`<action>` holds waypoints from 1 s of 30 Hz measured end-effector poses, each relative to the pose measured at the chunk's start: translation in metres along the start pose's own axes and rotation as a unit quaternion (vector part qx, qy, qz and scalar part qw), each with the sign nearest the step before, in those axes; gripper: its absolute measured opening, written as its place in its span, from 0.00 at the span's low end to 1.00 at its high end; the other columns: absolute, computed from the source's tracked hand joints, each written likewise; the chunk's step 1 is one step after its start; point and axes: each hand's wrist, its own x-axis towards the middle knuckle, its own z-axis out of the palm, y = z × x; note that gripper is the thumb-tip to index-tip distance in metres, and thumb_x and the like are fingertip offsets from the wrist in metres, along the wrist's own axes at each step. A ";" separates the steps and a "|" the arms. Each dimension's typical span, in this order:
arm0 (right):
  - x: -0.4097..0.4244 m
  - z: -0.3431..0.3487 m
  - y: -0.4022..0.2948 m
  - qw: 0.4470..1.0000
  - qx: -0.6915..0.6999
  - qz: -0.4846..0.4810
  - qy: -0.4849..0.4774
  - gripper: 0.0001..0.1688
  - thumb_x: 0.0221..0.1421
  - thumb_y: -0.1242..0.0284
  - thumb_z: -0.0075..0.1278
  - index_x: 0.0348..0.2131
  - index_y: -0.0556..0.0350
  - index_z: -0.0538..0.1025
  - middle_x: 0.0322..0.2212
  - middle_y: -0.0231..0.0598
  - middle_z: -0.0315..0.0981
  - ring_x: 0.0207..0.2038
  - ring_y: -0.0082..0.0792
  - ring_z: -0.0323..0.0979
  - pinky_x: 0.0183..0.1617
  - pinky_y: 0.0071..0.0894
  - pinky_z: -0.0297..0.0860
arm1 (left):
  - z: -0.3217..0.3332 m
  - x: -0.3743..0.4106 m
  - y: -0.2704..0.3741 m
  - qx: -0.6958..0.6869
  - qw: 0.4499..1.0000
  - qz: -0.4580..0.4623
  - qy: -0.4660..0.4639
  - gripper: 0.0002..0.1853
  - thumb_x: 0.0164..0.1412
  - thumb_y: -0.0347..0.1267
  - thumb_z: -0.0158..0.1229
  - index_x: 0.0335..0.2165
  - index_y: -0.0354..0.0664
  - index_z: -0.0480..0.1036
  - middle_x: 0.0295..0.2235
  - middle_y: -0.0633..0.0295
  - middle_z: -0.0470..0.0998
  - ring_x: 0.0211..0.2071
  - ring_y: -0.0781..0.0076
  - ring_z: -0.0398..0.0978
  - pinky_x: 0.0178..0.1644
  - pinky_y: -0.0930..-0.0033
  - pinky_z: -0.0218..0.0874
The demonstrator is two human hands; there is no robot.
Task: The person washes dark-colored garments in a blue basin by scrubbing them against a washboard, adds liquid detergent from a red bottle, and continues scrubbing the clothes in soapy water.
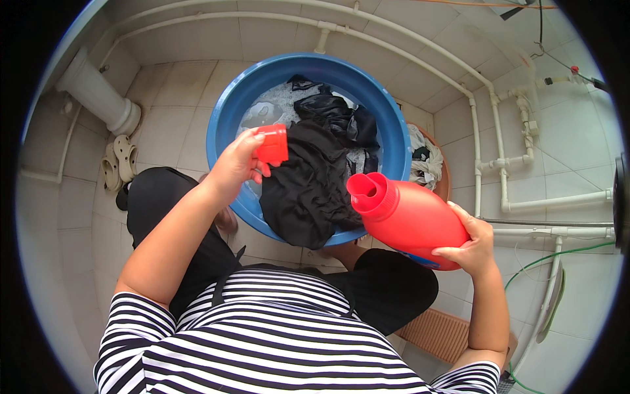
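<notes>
Between the fingers of my left hand is a red plastic cap, held over the left part of a blue plastic tub. My right hand grips a red plastic detergent bottle near its base. The bottle is tilted, its uncapped spout pointing left above the tub's near right rim. Dark wet cloth fills much of the tub and drapes over the near rim. Sudsy water shows at the far left inside the tub. I cannot tell whether the cap contains liquid.
Behind the tub at right, an orange-brown basin holds light-coloured cloth. White pipes run along the tiled wall. Beige clogs stand at left by a white pedestal. A brown ribbed washboard lies at lower right.
</notes>
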 end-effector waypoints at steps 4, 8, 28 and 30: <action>0.003 0.001 -0.006 0.999 -0.032 0.006 -0.039 0.52 0.20 0.57 0.71 0.46 0.67 0.71 0.33 0.48 0.77 0.33 0.36 0.77 0.39 0.29 0.71 | -0.013 -0.001 -0.010 -0.011 0.995 -0.014 0.100 0.25 0.59 0.49 0.41 0.48 0.43 0.63 0.31 0.61 0.74 0.25 0.80 0.68 0.27 0.80 0.58; 0.003 0.001 -0.008 0.997 -0.054 -0.008 -0.059 0.52 0.20 0.58 0.71 0.46 0.66 0.71 0.32 0.47 0.77 0.32 0.36 0.77 0.38 0.28 0.71 | -0.018 0.000 -0.011 -0.029 0.992 -0.013 0.121 0.25 0.59 0.50 0.42 0.47 0.45 0.63 0.31 0.62 0.74 0.27 0.79 0.68 0.29 0.78 0.59; 0.011 0.002 -0.026 0.993 -0.090 -0.031 -0.063 0.45 0.22 0.57 0.69 0.44 0.57 0.74 0.26 0.46 0.76 0.27 0.41 0.75 0.33 0.31 0.71 | -0.029 0.002 -0.021 0.012 0.995 -0.016 0.096 0.26 0.59 0.51 0.40 0.47 0.45 0.63 0.32 0.62 0.75 0.27 0.80 0.67 0.30 0.78 0.58; 0.011 0.002 -0.027 0.993 -0.091 -0.032 -0.064 0.45 0.23 0.57 0.69 0.44 0.57 0.74 0.26 0.46 0.76 0.27 0.41 0.75 0.33 0.31 0.71 | -0.028 0.001 -0.019 0.010 0.995 -0.018 0.099 0.26 0.59 0.51 0.40 0.47 0.45 0.63 0.32 0.62 0.75 0.27 0.80 0.67 0.30 0.78 0.58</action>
